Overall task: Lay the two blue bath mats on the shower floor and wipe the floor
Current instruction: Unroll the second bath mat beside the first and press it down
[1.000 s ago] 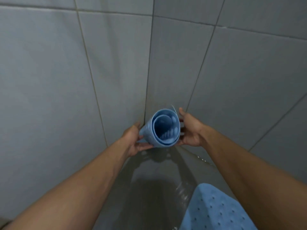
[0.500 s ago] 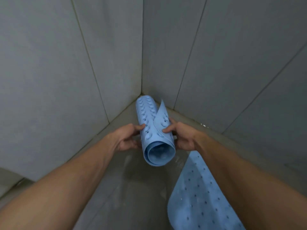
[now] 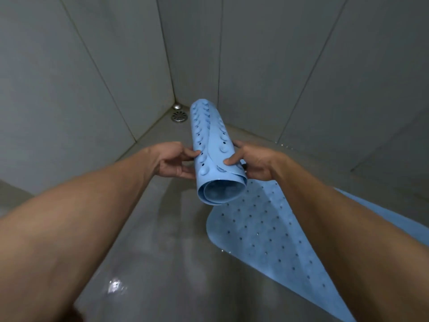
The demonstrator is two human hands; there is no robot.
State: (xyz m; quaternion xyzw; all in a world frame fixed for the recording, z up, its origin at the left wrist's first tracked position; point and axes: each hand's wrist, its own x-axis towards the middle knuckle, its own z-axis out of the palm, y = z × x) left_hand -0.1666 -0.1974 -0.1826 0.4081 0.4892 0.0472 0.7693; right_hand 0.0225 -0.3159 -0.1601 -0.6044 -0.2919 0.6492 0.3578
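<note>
A rolled blue bath mat [image 3: 212,154] with suction cups on its outside hangs in the air over the shower floor [image 3: 162,240], its open end toward me. My left hand [image 3: 174,161] holds its left side, thumb and fingers curled on it. My right hand [image 3: 251,160] grips the right side and pinches the loose flap's edge. A second blue bath mat [image 3: 267,235] with small holes lies flat on the wet floor at the right, partly under my right forearm.
A round metal drain [image 3: 179,116] sits in the far corner of the floor. Grey tiled walls [image 3: 92,89] close in at the left and at the back right. The wet floor on the left of the flat mat is bare.
The rolled mat has tipped from end-on to lying lengthwise pointing at the corner, and its flap has loosened. The view has dropped, so the drain and more of the flat mat show.
</note>
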